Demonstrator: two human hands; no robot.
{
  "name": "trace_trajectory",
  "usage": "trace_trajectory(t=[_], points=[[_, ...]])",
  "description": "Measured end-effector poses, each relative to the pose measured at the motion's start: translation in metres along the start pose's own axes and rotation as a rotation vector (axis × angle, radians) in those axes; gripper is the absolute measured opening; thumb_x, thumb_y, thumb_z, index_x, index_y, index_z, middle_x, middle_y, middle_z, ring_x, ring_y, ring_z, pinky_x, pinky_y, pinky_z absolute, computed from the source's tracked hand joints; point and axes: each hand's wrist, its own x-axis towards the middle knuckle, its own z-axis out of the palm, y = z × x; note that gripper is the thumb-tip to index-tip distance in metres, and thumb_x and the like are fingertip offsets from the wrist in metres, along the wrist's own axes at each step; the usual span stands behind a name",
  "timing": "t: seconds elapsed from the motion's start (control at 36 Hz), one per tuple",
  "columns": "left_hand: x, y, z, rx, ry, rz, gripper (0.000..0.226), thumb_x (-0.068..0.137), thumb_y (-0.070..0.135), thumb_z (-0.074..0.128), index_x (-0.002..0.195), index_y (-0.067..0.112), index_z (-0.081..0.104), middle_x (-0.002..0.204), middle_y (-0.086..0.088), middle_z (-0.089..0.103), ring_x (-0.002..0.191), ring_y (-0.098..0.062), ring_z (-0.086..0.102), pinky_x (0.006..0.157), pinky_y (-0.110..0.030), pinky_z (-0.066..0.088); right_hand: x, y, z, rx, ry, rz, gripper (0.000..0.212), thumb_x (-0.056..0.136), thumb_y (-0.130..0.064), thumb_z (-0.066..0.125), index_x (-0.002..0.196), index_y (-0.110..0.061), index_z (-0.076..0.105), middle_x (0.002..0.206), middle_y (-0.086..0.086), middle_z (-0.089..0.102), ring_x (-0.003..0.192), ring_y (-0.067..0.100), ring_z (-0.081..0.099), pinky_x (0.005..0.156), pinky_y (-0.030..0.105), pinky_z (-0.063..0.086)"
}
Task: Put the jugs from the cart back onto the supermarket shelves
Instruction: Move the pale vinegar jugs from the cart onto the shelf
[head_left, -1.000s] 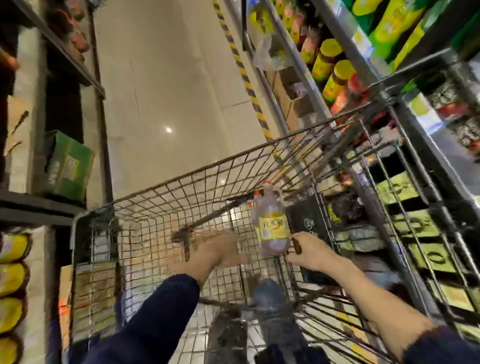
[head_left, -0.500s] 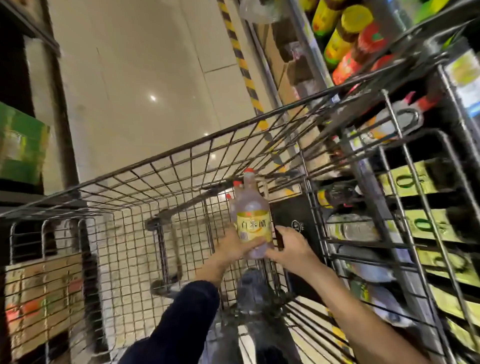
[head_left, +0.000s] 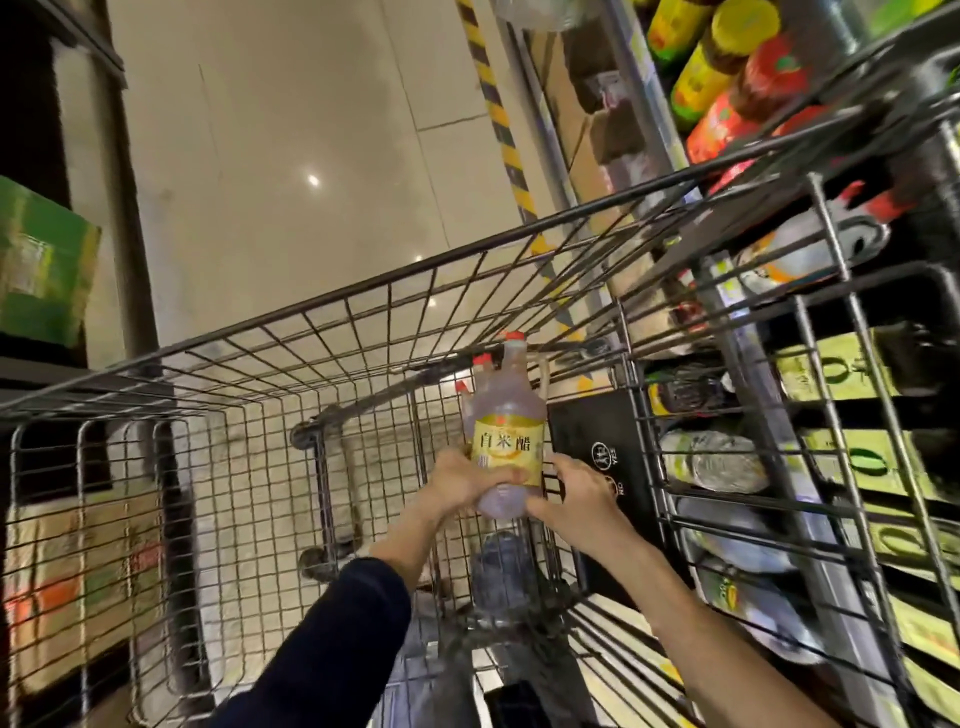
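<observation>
Both hands are on one clear plastic jug (head_left: 506, 415): red screw cap, yellow paper label, loop handle by the neck, pale liquid inside. It's held upright inside the steel wire cart (head_left: 260, 340), off the floor mesh, toward the far right corner. The left hand (head_left: 462, 480) has its fingers curled round the lower body, across the label's bottom edge. The right hand (head_left: 576, 499) clamps the rounded base from the right. Both grips are closed on the jug.

Just behind it are two more red caps (head_left: 483, 358); their bodies are mostly hidden. A clear bottle shape (head_left: 501, 571) sits low in the cart under the hands, blurred. A flat black carton (head_left: 597, 431) with white print stands against the cart's right wall, just beside the jug. The cart mesh is thin grey rod in a square grid.

- **Right:** metal shelves (head_left: 737, 332) with yellow-lidded jars and more jugs.
- **Left:** green cardboard box (head_left: 41, 265) on a dark shelf.
- **Far:** glossy beige floor tiles (head_left: 311, 130) and a yellow-black hazard stripe (head_left: 498, 119).
</observation>
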Motion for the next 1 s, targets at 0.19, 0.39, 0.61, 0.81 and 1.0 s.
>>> trace_trajectory(t=[0.19,0.39,0.61,0.81,1.0], points=[[-0.014,-0.015,-0.038,-0.040,-0.068,-0.060,0.081,0.048,0.032,0.093,0.118,0.009,0.060,0.104,-0.003,0.072,0.095,-0.017,0.070,0.080,-0.030,0.057,0.006,-0.005,0.001,0.092,-0.042,0.035,0.049,0.081,-0.018,0.070,0.126,-0.006,0.054,0.111,0.006,0.059,0.097,0.015,0.050,0.070,0.015,0.034],[-0.038,-0.051,-0.074,-0.154,-0.024,-0.131,0.069,0.045,0.026,0.092,0.106,0.010,0.064,0.105,-0.010,0.072,0.094,-0.023,0.070,0.075,-0.030,0.057,0.033,0.000,0.027,0.117,-0.058,0.129,0.037,0.076,-0.014,0.075,0.107,-0.010,0.058,0.098,0.000,0.061,0.080,0.009,0.057,0.060,0.004,0.043],[-0.046,-0.084,-0.102,-0.269,0.039,-0.137,0.065,0.050,0.031,0.091,0.106,0.014,0.061,0.099,-0.008,0.074,0.089,-0.022,0.072,0.073,-0.029,0.058,0.073,0.005,0.063,0.054,-0.025,0.216,0.044,0.086,-0.016,0.066,0.125,-0.004,0.050,0.124,0.015,0.056,0.111,0.026,0.057,0.072,0.020,0.037],[-0.044,-0.098,-0.104,-0.343,0.070,-0.133,0.078,0.048,0.033,0.090,0.115,0.006,0.059,0.103,-0.013,0.073,0.096,-0.027,0.070,0.091,-0.042,0.054,0.089,0.015,0.075,0.076,0.066,0.233,0.047,0.068,-0.011,0.084,0.106,0.005,0.062,0.108,0.020,0.066,0.093,0.025,0.063,0.063,0.022,0.042],[-0.039,-0.104,-0.096,-0.436,0.067,-0.118,0.098,0.029,0.050,0.092,0.112,0.006,0.062,0.100,-0.012,0.074,0.092,-0.026,0.071,0.082,-0.037,0.055,0.095,0.015,0.073,0.151,0.037,0.262,0.073,0.051,-0.022,0.093,0.107,-0.001,0.050,0.098,0.004,0.061,0.089,0.020,0.060,0.057,0.023,0.042]])
